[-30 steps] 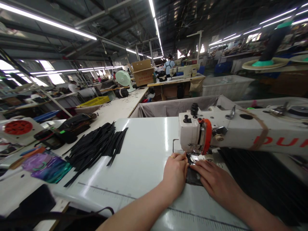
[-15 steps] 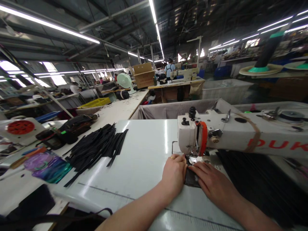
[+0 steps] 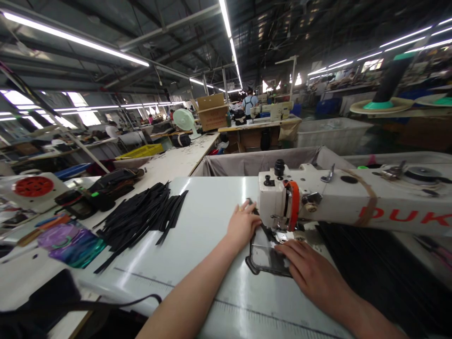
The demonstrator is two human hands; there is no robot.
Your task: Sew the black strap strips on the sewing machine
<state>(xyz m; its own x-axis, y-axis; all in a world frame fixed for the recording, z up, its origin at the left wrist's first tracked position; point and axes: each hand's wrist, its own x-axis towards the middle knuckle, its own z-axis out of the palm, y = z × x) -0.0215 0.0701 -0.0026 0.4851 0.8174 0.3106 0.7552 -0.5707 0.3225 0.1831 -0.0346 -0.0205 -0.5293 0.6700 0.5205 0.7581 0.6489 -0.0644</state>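
From my head camera, I sit at a glossy white table [image 3: 208, 221] in a long factory hall under strip lights, with other benches and a cardboard box [image 3: 212, 112] far back. A printed ruler scale runs along the table's near edge. Red letters "DUK" show on the white sewing machine [image 3: 339, 200]. My left hand [image 3: 243, 225], fingers spread, rests on the far edge of the dark flat piece [image 3: 264, 254] lying under the needle. My right hand [image 3: 307, 266] presses its near side, fingers flat and together. Black strips [image 3: 141, 216] lie piled to the left
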